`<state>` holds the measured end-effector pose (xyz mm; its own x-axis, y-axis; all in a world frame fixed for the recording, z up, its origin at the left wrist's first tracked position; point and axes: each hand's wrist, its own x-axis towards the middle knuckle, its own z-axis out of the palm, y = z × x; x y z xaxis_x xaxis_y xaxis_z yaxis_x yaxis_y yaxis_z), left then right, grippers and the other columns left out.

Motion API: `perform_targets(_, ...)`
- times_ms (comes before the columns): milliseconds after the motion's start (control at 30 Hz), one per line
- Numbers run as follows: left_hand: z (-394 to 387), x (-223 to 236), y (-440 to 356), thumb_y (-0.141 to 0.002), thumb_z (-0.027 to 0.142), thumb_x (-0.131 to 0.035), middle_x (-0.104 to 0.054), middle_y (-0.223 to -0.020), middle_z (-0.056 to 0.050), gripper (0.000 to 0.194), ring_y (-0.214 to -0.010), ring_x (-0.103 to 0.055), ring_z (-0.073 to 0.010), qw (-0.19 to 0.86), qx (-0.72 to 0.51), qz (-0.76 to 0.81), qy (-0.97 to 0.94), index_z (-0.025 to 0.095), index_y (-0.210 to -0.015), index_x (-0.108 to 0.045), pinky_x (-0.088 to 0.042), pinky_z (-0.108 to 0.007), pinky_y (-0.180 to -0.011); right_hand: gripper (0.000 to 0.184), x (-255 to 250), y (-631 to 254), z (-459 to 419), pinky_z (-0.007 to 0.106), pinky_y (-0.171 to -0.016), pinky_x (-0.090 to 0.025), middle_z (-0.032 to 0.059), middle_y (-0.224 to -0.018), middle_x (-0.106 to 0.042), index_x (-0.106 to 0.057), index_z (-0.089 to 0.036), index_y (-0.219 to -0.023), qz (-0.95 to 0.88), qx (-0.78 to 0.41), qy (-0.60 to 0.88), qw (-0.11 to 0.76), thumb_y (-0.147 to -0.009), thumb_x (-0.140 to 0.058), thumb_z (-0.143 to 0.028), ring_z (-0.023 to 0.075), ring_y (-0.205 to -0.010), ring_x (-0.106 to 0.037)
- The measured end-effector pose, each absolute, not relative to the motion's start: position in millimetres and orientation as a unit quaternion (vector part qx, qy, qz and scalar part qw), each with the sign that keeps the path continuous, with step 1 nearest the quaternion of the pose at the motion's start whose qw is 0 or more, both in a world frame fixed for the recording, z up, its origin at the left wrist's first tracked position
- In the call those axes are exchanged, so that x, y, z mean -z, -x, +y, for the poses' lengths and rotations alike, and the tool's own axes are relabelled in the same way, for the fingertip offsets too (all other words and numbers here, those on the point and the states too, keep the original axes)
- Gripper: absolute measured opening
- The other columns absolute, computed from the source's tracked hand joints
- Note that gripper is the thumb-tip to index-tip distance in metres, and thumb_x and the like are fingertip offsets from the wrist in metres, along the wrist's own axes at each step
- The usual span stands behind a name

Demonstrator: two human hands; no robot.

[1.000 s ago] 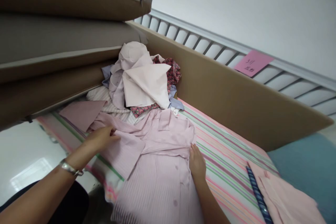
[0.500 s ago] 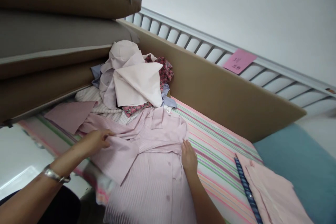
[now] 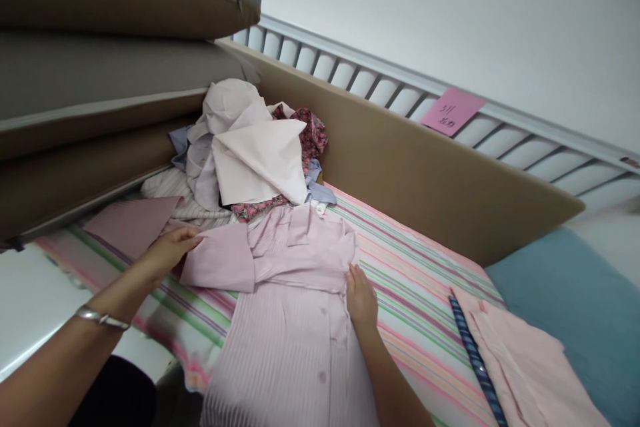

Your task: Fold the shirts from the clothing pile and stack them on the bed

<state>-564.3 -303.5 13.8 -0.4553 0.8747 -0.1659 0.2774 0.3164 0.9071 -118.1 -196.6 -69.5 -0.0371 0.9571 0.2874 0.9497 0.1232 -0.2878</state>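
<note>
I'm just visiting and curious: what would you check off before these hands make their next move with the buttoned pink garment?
1. Left hand has hold of the wide sleeve end: ok, its fingers pinch a corner.
2. Right hand is at the buttoned garment: ok, it touches the side edge; whether it grips is hidden.
3. Buttons are fastened: cannot tell, though two show.
4. Whole garment is in sight: not ok, the lower end runs out of the picture.
5. Garment lies apart from the clothes pile: not ok, its collar end meets it.
6. Folded pink cloth is apart from the garment: ok, striped sheet shows between.
</note>
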Motion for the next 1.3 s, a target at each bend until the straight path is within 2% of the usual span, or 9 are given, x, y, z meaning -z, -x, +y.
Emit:
perform_targets(133, -304.9, -6.1, 567.6, -0.069, 0.053, -0.058, -0.067, -0.094, -0.006, 0.043, -0.087, -0.062, -0.022, 0.272, -0.424, 0.747, -0.434, 0.017, -0.094, -0.057, -0.047, -0.03, -0.074, 0.062, 69.2, 117.2, -196.0, 0.038, -0.11, -0.025, 0.0123, -0.136, -0.05, -0.051, -0.01, -0.129, -0.723, -0.004, 0.659, 0.208, -0.092, -0.016, -0.045, 0.0214, -0.131, -0.038)
perform_targets(300, -335.8, -17.1, 565.4, -0.071, 0.03, -0.06, -0.065, -0.106, -0.006, 0.029, -0.1, -0.059, -0.0249, 0.212, -0.215, 0.699, -0.648, 0.021, -0.098, -0.063, -0.044, -0.036, -0.088, 0.062, 71.9, 115.0, -194.3, 0.038, -0.109, -0.026, 0.0127, -0.136, -0.049, -0.051, -0.009, -0.129, -0.725, 0.002, 0.657, 0.208, -0.092, -0.016, -0.045, 0.0213, -0.13, -0.04)
perform_targets(400, -353.7, -11.0, 561.7, -0.061, 0.006, -0.056, -0.039, -0.145, -0.005, 0.068, -0.131, -0.036, -0.0298, 0.162, -0.13, 0.676, -0.707, 0.029, -0.125, -0.053, -0.033, -0.044, -0.104, 0.064, 73.1, 114.2, -193.9, 0.037, -0.11, -0.025, 0.0127, -0.136, -0.049, -0.05, -0.008, -0.129, -0.729, 0.003, 0.654, 0.201, -0.092, -0.014, -0.045, 0.0214, -0.13, -0.039)
perform_targets(533, -358.0, 10.4, 551.3, -0.056, 0.002, -0.052, -0.015, -0.155, -0.006, 0.088, -0.14, -0.016, -0.0326, 0.126, -0.077, 0.711, -0.688, 0.031, -0.138, -0.039, -0.026, -0.051, -0.107, 0.063, 71.9, 114.6, -194.7, 0.037, -0.11, -0.025, 0.012, -0.138, -0.048, -0.049, -0.009, -0.13, -0.724, -0.001, 0.663, 0.191, -0.092, -0.014, -0.046, 0.0216, -0.131, -0.038)
perform_targets(700, -346.5, 25.0, 551.7, -0.069, 0.01, -0.046, -0.036, -0.148, -0.007, 0.059, -0.137, -0.028, -0.0272, 0.083, -0.154, 0.708, -0.684, 0.024, -0.124, -0.058, -0.03, -0.046, -0.108, 0.061, 67.3, 118.3, -196.7, 0.037, -0.11, -0.023, 0.0118, -0.139, -0.046, -0.049, -0.009, -0.131, -0.728, 0.003, 0.663, 0.176, -0.093, -0.016, -0.043, 0.0218, -0.132, -0.037)
perform_targets(867, -342.5, -22.8, 557.0, -0.073, 0.029, -0.049, -0.063, -0.121, -0.006, 0.032, -0.119, -0.051, -0.0261, 0.161, -0.339, 0.671, -0.64, 0.021, -0.095, -0.071, -0.037, -0.041, -0.104, 0.056, 63.1, 122.9, -197.8, 0.036, -0.11, -0.022, 0.0111, -0.139, -0.047, -0.048, -0.011, -0.132, -0.722, 0.004, 0.67, 0.171, -0.094, -0.019, -0.039, 0.0202, -0.133, -0.036)
perform_targets(967, -341.6, -63.1, 547.2, -0.072, 0.044, -0.056, -0.072, -0.093, -0.003, 0.035, -0.087, -0.063, -0.0219, 0.267, -0.437, 0.67, -0.537, 0.019, -0.094, -0.068, -0.051, -0.032, -0.079, 0.054, 60.0, 124.9, -198.7, 0.035, -0.11, -0.022, 0.0105, -0.14, -0.046, -0.048, -0.013, -0.132, -0.718, 0.004, 0.674, 0.176, -0.094, -0.02, -0.039, 0.0201, -0.133, -0.036)
perform_targets(1067, -337.0, -74.4, 539.8, -0.065, 0.05, -0.066, -0.071, -0.077, 0.002, 0.041, -0.067, -0.06, -0.0151, 0.346, -0.506, 0.686, -0.393, 0.019, -0.092, -0.065, -0.047, -0.023, -0.058, 0.053, 55.5, 127.0, -200.2, 0.035, -0.11, -0.022, 0.0093, -0.141, -0.045, -0.047, -0.015, -0.133, -0.712, -0.006, 0.68, 0.174, -0.094, -0.021, -0.039, 0.0201, -0.133, -0.036)
perform_targets(1300, -333.5, -12.8, 556.6, -0.057, 0.053, -0.074, -0.071, -0.065, 0.008, 0.036, -0.061, -0.063, -0.0135, 0.515, -0.48, 0.68, -0.206, 0.024, -0.075, -0.064, -0.049, -0.024, -0.058, 0.05, 48.8, 129.7, -201.6, 0.035, -0.11, -0.022, 0.0059, -0.143, -0.043, -0.043, -0.02, -0.136, -0.706, -0.015, 0.687, 0.171, -0.094, -0.023, -0.039, 0.0189, -0.134, -0.034)
